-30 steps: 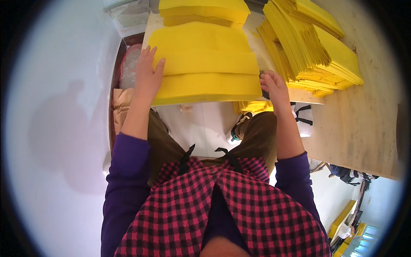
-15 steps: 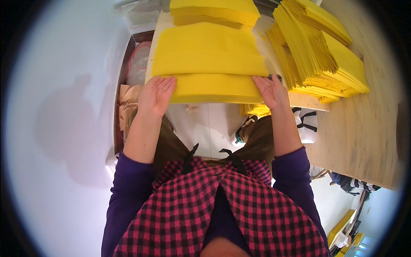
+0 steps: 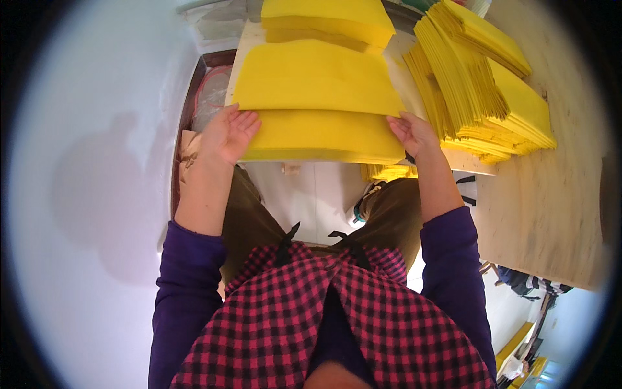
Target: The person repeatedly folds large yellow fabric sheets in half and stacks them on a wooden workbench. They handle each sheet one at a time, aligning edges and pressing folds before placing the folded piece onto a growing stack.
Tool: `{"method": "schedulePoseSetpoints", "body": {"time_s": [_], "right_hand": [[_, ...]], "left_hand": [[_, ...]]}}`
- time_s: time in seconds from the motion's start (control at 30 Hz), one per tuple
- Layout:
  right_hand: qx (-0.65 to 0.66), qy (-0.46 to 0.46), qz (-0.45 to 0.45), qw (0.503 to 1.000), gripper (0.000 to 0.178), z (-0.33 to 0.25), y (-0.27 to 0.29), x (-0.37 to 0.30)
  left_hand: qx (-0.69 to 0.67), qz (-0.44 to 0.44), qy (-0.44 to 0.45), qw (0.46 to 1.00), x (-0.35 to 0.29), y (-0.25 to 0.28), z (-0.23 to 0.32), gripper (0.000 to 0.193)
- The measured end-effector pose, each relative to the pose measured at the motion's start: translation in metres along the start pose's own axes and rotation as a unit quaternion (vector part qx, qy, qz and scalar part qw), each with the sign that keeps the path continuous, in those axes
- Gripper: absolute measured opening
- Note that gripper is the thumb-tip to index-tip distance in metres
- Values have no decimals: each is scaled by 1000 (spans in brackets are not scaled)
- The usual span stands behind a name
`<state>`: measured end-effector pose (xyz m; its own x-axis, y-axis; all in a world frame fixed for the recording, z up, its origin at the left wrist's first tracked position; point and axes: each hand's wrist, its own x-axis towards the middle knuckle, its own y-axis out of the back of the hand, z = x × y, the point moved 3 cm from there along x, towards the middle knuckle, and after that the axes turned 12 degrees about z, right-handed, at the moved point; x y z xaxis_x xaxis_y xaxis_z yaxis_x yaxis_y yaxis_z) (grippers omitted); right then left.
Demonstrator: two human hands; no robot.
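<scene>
A yellow fabric-like sheet (image 3: pixel 317 74) lies in front of me, with a crease or overlapping edge running across it. Its nearer strip (image 3: pixel 324 135) reaches past the front of the wooden board. At the left end of that crease is my left hand (image 3: pixel 234 134), palm up, its fingers extended and lightly bent against the yellow material. My right hand (image 3: pixel 414 135) touches the opposite end, palm turned inward and fingers loosely extended. Both thumbs are near the crease ends. Whether any layer lies between thumb and fingers cannot be made out.
Behind the sheet stands a thick yellow stack (image 3: pixel 327 19). Piles of folded yellow pieces (image 3: pixel 479 84) rest on the wooden table (image 3: pixel 551 207) at right. Brown paper (image 3: pixel 189 152) and a clear plastic bag (image 3: pixel 210 97) are at left, beside the white wall (image 3: pixel 97 162).
My hands have spread slightly apart, the left one outward to the left. The fingers are a little more bent. The sheet's near edge sits slightly closer to me.
</scene>
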<state>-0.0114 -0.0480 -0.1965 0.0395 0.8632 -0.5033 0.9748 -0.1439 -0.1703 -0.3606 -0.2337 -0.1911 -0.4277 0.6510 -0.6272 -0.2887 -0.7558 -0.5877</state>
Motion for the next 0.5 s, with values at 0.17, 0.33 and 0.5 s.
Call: {"method": "schedulePoseSetpoints", "body": {"time_s": [0.17,0.33,0.5], "right_hand": [[-9,-16,2,1000,17,-3,1,5],[-54,-24,-22,998,18,-3,13,8],[-112,-15,-98,989,23,-12,15,11]], "left_hand": [[17,10,-14,1000,10,-3,16,39],[78,-10,-8,997,20,9,31,38],[166,-53,5,985,33,9,44,35]]}}
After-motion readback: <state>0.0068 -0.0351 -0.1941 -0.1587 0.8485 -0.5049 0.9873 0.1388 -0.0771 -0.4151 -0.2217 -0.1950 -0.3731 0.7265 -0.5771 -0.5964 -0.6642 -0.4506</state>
